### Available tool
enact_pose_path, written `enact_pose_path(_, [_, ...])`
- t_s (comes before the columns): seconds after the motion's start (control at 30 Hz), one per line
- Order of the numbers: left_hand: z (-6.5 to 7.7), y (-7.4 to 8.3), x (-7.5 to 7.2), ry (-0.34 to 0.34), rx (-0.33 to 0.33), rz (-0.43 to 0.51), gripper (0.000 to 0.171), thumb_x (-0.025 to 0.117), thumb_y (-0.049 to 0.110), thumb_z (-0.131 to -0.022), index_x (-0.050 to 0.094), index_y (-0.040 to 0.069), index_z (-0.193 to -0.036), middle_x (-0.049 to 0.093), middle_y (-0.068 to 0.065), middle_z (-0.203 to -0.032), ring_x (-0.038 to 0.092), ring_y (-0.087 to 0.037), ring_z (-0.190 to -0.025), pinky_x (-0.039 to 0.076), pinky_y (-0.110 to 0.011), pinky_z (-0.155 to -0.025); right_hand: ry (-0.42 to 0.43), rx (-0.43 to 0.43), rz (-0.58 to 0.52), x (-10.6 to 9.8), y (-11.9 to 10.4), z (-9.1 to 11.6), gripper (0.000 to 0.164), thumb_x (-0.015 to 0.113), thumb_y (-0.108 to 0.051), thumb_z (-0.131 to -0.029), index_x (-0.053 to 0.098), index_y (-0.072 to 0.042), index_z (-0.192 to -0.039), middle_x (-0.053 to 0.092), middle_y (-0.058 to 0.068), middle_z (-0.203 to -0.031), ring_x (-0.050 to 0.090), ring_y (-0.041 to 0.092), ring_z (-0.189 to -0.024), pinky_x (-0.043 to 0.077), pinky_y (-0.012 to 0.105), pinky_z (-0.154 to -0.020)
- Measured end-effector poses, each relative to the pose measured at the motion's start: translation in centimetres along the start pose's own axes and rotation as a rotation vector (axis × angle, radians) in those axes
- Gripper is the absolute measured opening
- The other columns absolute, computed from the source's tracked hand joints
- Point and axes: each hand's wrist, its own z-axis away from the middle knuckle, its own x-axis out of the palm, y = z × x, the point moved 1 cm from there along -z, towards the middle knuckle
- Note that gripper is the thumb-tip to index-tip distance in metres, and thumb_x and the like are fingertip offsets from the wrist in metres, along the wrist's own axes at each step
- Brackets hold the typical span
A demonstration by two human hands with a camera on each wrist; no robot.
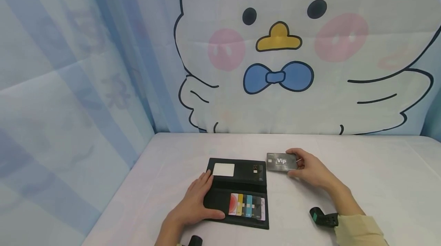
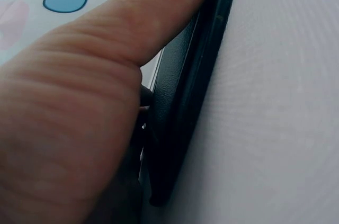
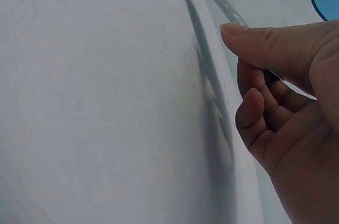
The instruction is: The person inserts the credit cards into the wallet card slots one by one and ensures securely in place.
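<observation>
A black card wallet (image 1: 216,198) lies unfolded on the table in the head view. Several colourful cards (image 1: 249,206) overlap in its lower half; a white card (image 1: 224,170) and a dark card (image 1: 260,173) show in the upper half. Fairly straight fingers of my left hand (image 1: 194,202) rest along the wallet's left side, the thumb across its lower edge. My right hand (image 1: 315,169) pinches a grey "Vip" card (image 1: 280,162) by its right end, just right of the wallet's upper half. In the right wrist view, the thumb and curled fingers (image 3: 251,110) hold that card's thin edge.
A white cloth covers the table (image 1: 389,177). Behind it hangs a curtain (image 1: 275,112) with a cartoon bird, and a blue-striped curtain (image 1: 69,104) runs along the left. Black wrist cameras sit on both wrists, the right one (image 1: 324,217) close above the tabletop.
</observation>
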Motion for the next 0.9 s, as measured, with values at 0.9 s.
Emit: enact_pose_path(0.9, [0.0, 0.1, -0.1, -0.002, -0.017, -0.002, 0.115, 0.086, 0.054, -0.073, 0.029, 0.003, -0.158, 0.014, -0.013, -0.168, 0.008, -0.034, -0.153, 0.009, -0.06, -0.12, -0.025, -0.06, -0.004, 3.0, -3.1, -0.5, 0.058, 0.082, -0.009, -0.084, 0.055, 0.008, -0.132, 0.05, 0.002, -0.074, 0.046, 0.017, -0.067, 0.038, 0.026, -0.054])
